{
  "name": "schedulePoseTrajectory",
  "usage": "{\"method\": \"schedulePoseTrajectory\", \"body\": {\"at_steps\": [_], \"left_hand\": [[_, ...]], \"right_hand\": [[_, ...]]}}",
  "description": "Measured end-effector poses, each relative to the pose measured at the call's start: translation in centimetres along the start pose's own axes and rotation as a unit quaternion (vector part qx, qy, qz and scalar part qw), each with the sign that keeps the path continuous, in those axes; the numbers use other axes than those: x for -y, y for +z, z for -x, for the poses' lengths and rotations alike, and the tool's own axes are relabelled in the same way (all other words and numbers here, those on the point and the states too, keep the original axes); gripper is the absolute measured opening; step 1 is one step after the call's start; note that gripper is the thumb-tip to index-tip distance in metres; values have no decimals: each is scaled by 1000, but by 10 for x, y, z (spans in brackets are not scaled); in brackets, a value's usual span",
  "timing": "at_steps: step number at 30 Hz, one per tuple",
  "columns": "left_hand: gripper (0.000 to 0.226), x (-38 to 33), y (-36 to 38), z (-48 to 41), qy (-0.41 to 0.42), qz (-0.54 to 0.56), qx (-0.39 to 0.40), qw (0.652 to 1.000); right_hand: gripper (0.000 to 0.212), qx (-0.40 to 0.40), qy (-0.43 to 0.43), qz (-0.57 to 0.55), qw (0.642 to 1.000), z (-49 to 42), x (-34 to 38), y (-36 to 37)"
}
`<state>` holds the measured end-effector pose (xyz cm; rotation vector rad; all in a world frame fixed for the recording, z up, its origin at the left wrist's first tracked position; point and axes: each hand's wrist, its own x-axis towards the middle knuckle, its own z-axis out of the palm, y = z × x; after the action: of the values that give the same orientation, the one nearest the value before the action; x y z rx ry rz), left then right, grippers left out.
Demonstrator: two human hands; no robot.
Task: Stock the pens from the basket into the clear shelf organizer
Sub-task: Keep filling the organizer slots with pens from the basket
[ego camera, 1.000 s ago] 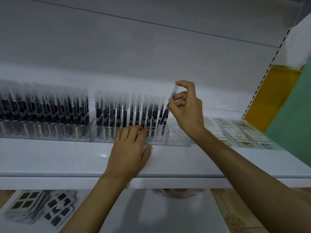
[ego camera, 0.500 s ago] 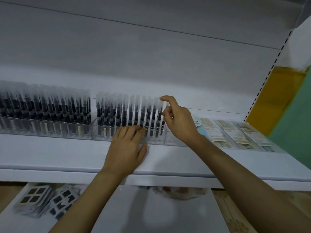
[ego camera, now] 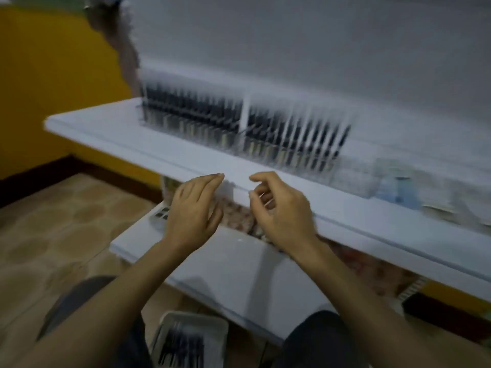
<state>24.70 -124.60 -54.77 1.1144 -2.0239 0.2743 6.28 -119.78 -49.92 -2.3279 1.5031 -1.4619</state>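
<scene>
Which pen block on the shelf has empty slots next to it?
The right block, with bare clear slots at its right end; the left block looks full.

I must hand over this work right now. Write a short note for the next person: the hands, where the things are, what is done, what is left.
Left hand: holds nothing, fingers relaxed, in front of the shelf edge.
Right hand: holds nothing, fingers loosely curled, beside the left.
Organizer: on the shelf, most slots filled with upright pens. Its right end looks empty, though the picture is blurred.
Basket: low down between the knees, with dark pens inside.
Done: most of the organizer is stocked.
Left: take pens from the basket and fill the right end.
</scene>
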Motion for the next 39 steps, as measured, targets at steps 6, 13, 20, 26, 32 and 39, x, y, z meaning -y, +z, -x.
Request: {"method": "schedulePoseTrajectory", "body": {"at_steps": [6, 13, 20, 26, 32, 39], "left_hand": [[52, 50, -7, 115, -111, -114, 219, 963], [59, 92, 13, 195, -175, -153, 417, 879], [59, 107, 62, 284, -190, -111, 533, 817], [54, 118, 102, 364, -243, -42, 573, 782], [30, 129, 169, 406, -361, 140, 509, 768], [26, 156, 275, 435, -564, 136, 431, 691]], "right_hand": [[36, 269, -24, 101, 957, 54, -10, 100], [41, 396, -1, 155, 905, 102, -34, 176], [45, 490, 92, 153, 853, 188, -65, 243], [38, 584, 159, 185, 775, 278, -91, 289], [14, 617, 142, 206, 746, 332, -128, 358], [18, 647, 171, 239, 704, 358, -171, 429]]}}
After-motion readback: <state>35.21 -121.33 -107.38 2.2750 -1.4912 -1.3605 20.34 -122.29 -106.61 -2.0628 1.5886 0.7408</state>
